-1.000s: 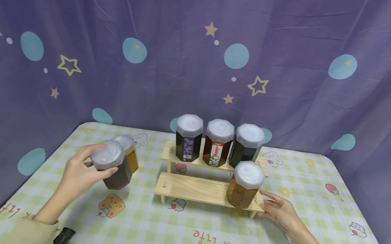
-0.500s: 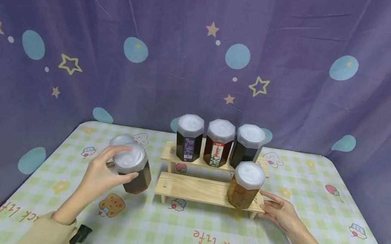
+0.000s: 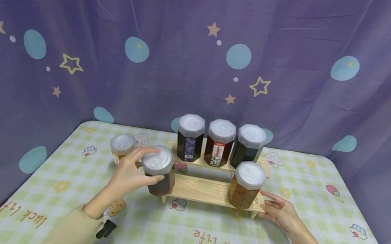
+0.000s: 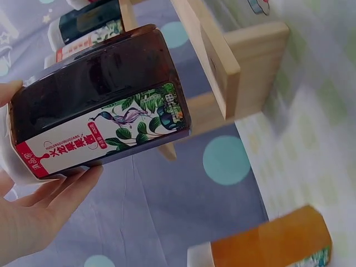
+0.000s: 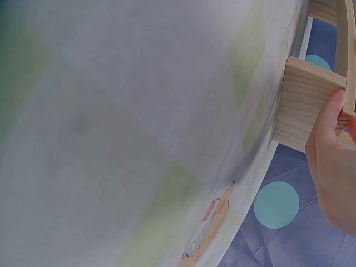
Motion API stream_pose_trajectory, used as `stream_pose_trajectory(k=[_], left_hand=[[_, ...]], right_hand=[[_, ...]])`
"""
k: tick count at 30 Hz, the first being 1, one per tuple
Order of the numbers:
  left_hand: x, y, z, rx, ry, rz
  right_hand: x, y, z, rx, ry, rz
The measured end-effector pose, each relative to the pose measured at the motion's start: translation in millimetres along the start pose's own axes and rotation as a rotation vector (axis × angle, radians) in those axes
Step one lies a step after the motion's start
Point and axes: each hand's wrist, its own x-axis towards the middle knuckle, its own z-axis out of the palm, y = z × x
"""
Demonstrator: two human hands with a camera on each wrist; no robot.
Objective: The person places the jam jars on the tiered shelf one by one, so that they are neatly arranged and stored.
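My left hand (image 3: 126,177) grips a dark jar (image 3: 162,183) with a frosted white lid, thumb and fingers round the lid end. The left wrist view shows its white label (image 4: 72,139) with red characters and green leaves. The jar is at the left end of the lower tier of a two-tier wooden rack (image 3: 199,188); whether it touches the board I cannot tell. With thumb and fingers, my right hand (image 3: 281,213) holds the rack's right end. An amber jar (image 3: 242,196) stands on the lower tier near that hand.
Three dark jars (image 3: 189,147) stand in a row on the upper tier. Another jar with orange contents (image 4: 272,242) stands on the table left of the rack, partly behind my left hand. A checked cloth (image 3: 224,227) covers the table; a purple curtain (image 3: 173,70) hangs behind.
My left hand has carried the dark jar rightward from beside the orange jar to the rack's left end. The right hand has stayed at the rack's right end.
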Motion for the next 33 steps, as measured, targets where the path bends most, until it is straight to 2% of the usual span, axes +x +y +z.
stream_pose_trajectory(k=[4,19,33], left_hand=[[4.0,3.4,10.2,0.004,-0.017,0.009],[14.8,13.1,41.0,-0.077,-0.070,0.044],[21.7,18.5,59.0,-0.085,-0.105,0.116]], right_hand=[[-0.1,0,1,0.005,0.008,0.006],[-0.3,-2,1,0.018,0.013,0.018],[0.4,-1,0,0.004,0.007,0.016]])
